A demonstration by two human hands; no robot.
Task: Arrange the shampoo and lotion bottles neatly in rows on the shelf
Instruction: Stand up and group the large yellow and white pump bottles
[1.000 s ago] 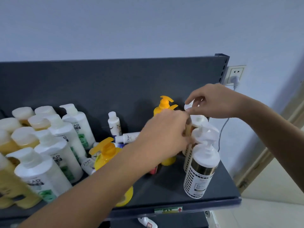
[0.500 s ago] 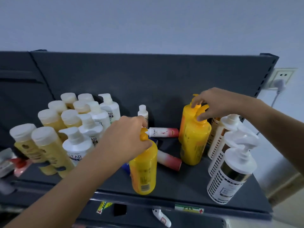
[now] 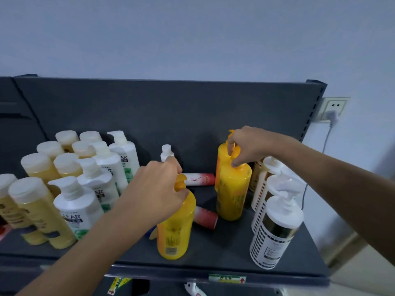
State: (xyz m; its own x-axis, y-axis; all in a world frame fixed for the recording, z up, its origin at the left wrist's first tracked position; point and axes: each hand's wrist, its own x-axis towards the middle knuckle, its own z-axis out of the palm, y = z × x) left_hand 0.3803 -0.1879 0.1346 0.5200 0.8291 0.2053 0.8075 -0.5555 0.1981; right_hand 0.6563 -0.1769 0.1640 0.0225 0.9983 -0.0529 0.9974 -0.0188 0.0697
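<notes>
My left hand (image 3: 155,190) grips the orange pump top of a yellow bottle (image 3: 174,229) standing near the front of the dark shelf (image 3: 215,251). My right hand (image 3: 249,146) pinches the pump of a second yellow bottle (image 3: 233,189) standing further back. Behind that one, a third yellow bottle (image 3: 220,159) is partly hidden. White pump bottles with black grid labels (image 3: 273,231) stand in a row on the right. On the left stand white bottles (image 3: 79,208) and amber bottles with white caps (image 3: 37,210).
Two red-and-white tubes (image 3: 199,179) (image 3: 206,216) lie flat between the yellow bottles. A small white bottle (image 3: 166,152) stands at the back panel. A wall socket with a plug and cable (image 3: 332,113) is at the right. The shelf's front edge carries price labels (image 3: 226,278).
My left hand moved left from the right-hand bottles onto the front yellow bottle's pump. My right hand shifted from a white pump to the rear yellow bottle's pump. The view swung left.
</notes>
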